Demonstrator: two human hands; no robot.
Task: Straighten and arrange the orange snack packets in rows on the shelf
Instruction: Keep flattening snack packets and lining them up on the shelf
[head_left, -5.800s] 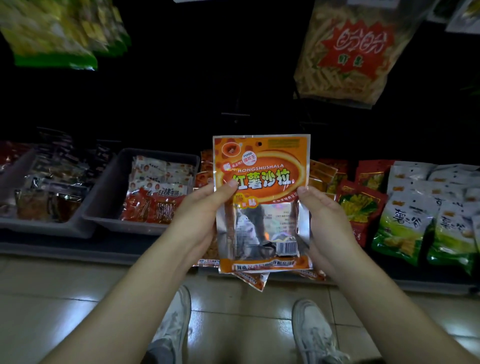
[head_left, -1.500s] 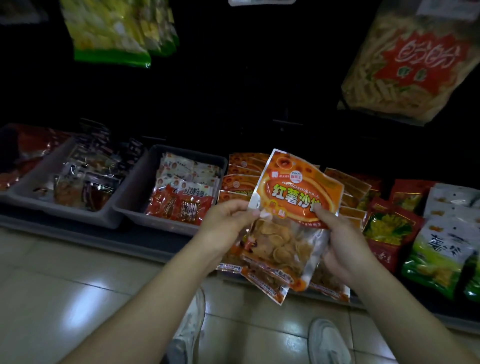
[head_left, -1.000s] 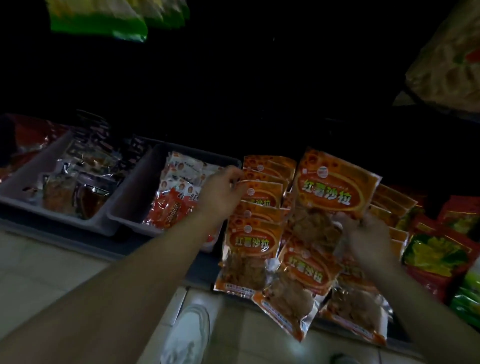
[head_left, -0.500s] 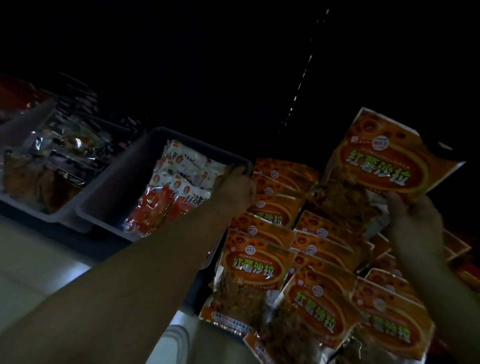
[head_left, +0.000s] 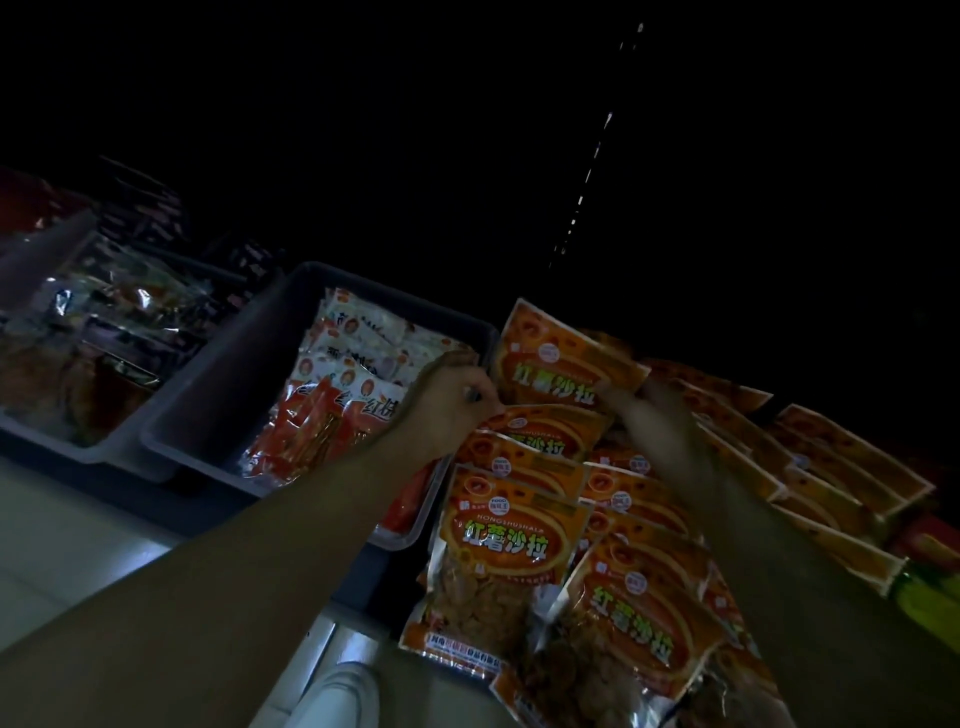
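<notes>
Several orange snack packets lie overlapping in rows on the low shelf; the nearest one (head_left: 498, 551) hangs over the shelf's front edge. At the back of the left row an orange packet (head_left: 556, 364) stands tilted up. My left hand (head_left: 457, 395) is curled at its left edge, fingers hidden behind the knuckles. My right hand (head_left: 654, 415) pinches its right lower corner, blurred. More orange packets (head_left: 831, 467) are stacked to the right.
A grey tray (head_left: 218, 395) with red-and-white packets sits just left of the orange rows. A second grey tray (head_left: 31, 421) with dark packets is further left. Tiled floor and my white shoe (head_left: 332, 696) show below. The shelf's back is dark.
The packet held high in my right hand has come down and left onto the back of the left row. My left hand stayed at that row's back, now at the packet's edge.
</notes>
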